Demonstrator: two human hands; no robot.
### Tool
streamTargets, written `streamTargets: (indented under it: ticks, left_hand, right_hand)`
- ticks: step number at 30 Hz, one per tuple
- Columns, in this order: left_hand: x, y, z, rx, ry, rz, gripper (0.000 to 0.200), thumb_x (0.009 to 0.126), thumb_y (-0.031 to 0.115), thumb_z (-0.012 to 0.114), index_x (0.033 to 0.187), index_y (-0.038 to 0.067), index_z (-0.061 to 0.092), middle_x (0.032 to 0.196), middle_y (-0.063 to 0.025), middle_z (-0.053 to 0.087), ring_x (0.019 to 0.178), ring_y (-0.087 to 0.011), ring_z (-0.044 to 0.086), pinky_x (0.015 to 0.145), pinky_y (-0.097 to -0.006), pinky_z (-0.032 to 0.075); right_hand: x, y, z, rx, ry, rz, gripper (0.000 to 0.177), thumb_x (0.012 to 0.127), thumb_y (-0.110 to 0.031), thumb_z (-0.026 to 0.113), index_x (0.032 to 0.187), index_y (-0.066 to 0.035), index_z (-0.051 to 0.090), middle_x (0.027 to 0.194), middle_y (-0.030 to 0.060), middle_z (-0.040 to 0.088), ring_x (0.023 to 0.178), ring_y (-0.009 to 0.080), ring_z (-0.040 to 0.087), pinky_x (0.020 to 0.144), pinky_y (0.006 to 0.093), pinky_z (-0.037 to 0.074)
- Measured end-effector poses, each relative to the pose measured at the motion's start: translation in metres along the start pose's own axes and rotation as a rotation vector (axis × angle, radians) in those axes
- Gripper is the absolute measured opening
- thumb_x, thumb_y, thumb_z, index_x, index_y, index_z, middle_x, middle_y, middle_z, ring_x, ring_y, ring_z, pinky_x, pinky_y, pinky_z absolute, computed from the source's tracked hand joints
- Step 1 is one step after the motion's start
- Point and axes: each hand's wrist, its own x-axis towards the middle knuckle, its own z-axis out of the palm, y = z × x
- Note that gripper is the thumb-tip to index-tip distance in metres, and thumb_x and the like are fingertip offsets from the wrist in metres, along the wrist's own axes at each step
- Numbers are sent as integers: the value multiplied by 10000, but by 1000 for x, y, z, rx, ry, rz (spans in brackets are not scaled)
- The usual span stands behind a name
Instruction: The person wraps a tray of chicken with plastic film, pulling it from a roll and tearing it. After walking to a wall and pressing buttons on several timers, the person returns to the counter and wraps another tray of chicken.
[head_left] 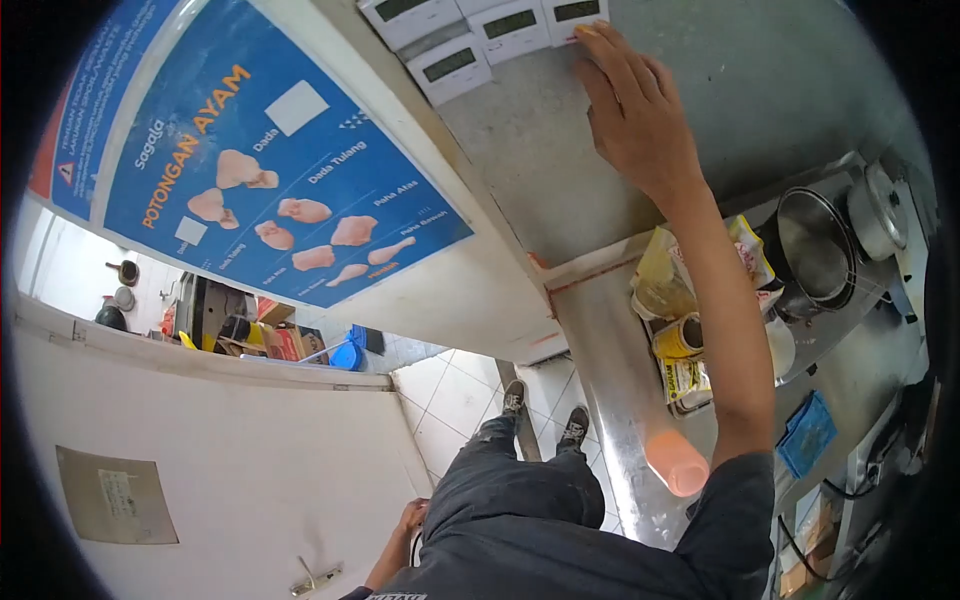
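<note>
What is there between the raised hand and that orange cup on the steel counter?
In the head view: the bare steel panel under the right hand, then yellow packets and a yellow tin before the orange cup.

Right hand (640,110) touches white timer (575,12) (fingers outstretched).

Blue poster (290,170) headed "Sagala POTONGAN AYAM", cuts labelled "Dada", "Dada Tulang", "Paha Atas", other print too small
</note>
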Motion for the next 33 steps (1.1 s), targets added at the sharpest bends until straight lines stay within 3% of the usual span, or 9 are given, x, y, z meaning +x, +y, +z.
streamTargets:
  ticks: [5, 8, 10, 14, 16, 17, 19, 25, 33]
  left_hand:
    - [11, -16, 0, -9, -26, -26, 512, 861, 366, 635, 1142, -62, 631, 1041, -188, 682, 985, -256, 646, 849, -351, 503]
    - [6, -9, -1, -16, -11, 90, 507, 869, 408, 619, 1066, -59, 650, 952, -150, 685, 933, -236, 623, 803, -361, 475]
    - [13, -12, -2, 140, -62, 90, 473, 842, 303, 633, 1144, -61, 628, 1078, -197, 678, 1011, -287, 644, 871, -356, 500]
    - [11, -5, -1, 204, -62, 109, 464, 820, 286, 636, 1133, -57, 636, 1063, -195, 687, 1000, -285, 648, 867, -348, 499]
    - [12, -9, -5, 340, -83, 299, 458, 824, 301, 630, 1121, -48, 648, 1076, -189, 687, 997, -278, 649, 856, -348, 503]
    - [16, -9, -4, 342, -84, 302, 458, 824, 301, 630, 1121, -48, 648, 1076, -189, 687, 997, -278, 649, 856, -348, 503]
    - [34, -20, -1, 166, -55, 98, 460, 828, 299, 629, 1132, -46, 644, 1070, -179, 684, 985, -265, 647, 830, -343, 511]
    - [33, -17, 0, -74, -47, 27, 490, 826, 304, 644, 1166, -48, 628, 1051, -176, 682, 938, -250, 649, 816, -347, 511]
    - [0, 20, 6, 10, 22, -64, 461, 833, 275, 669, 1160, -46, 624, 1035, -169, 685, 931, -255, 649, 819, -349, 505]
  right_hand:
    - [1, -1, -1, 8, -37, 17, 210, 854, -91, 601, 1061, -59, 620, 1384, 52, 488, 1326, 191, 454, 953, 378, 449]
    - [2, -3, 4, 31, -23, 34, 205, 854, -81, 599, 1054, -46, 620, 1383, 64, 488, 1326, 206, 454, 941, 380, 452]
    - [1, -3, 8, 52, -4, 40, 199, 853, -76, 598, 1048, -40, 620, 1382, 70, 487, 1325, 214, 455, 935, 382, 455]
    - [1, -3, 12, 88, 12, 55, 197, 850, -70, 605, 1041, -26, 617, 1389, 80, 480, 1330, 223, 447, 916, 376, 460]
    - [-1, -3, 14, 83, 19, 51, 193, 847, -65, 606, 1035, -22, 617, 1392, 82, 476, 1332, 223, 444, 911, 373, 462]
    - [-2, -3, 16, 78, 26, 46, 185, 852, -68, 602, 1030, -21, 618, 1394, 83, 474, 1337, 221, 436, 908, 372, 463]
    - [-3, -2, 16, 68, 30, 44, 178, 856, -71, 598, 1025, -20, 619, 1396, 85, 471, 1343, 220, 428, 905, 370, 464]
    - [-4, -3, 7, 12, -9, 35, 150, 886, -114, 570, 1008, -39, 615, 1406, 84, 463, 1361, 212, 403, 950, 386, 440]
    - [-6, -5, -2, 18, -63, 25, 169, 893, -137, 563, 1035, -55, 608, 1426, 94, 447, 1368, 211, 397, 993, 421, 430]
